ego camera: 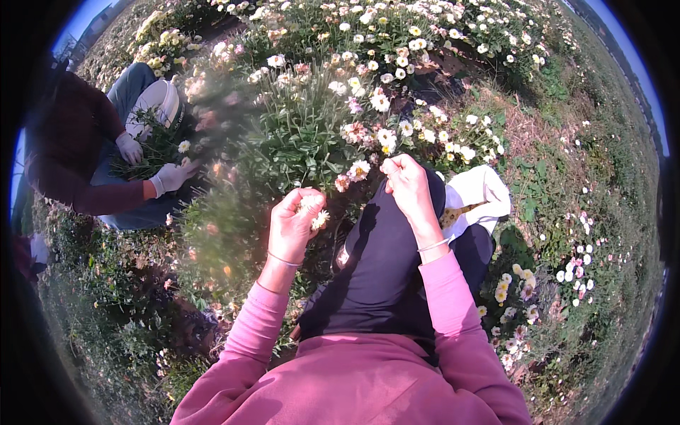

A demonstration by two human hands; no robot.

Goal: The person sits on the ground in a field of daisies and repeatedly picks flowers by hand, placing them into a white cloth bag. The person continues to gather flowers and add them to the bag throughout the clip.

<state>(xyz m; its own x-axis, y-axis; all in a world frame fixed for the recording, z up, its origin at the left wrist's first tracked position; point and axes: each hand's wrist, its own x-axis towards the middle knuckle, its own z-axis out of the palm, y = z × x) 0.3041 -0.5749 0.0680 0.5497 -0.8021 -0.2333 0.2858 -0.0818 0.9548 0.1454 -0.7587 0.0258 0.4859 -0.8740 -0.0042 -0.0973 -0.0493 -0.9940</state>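
My left hand [296,218] is closed around pale cream flower heads [319,220], which show between the thumb and fingers. Right of it, above my bent knee, my right hand [406,180] has its fingers curled in; whether something small is inside cannot be told. Pink and white blooms [358,170] stand on their plants between and beyond the two hands. Beside my right forearm lies an open white sack [491,199] with yellowish flower heads [450,217] visible in its mouth.
A co-worker in white gloves [171,178] crouches at the left among stems, beside a white bucket [169,101]. Dense flowering plants [303,138] fill the ground ahead. More white and yellow blooms [501,290] grow low at my right, beside dry grass [526,133].
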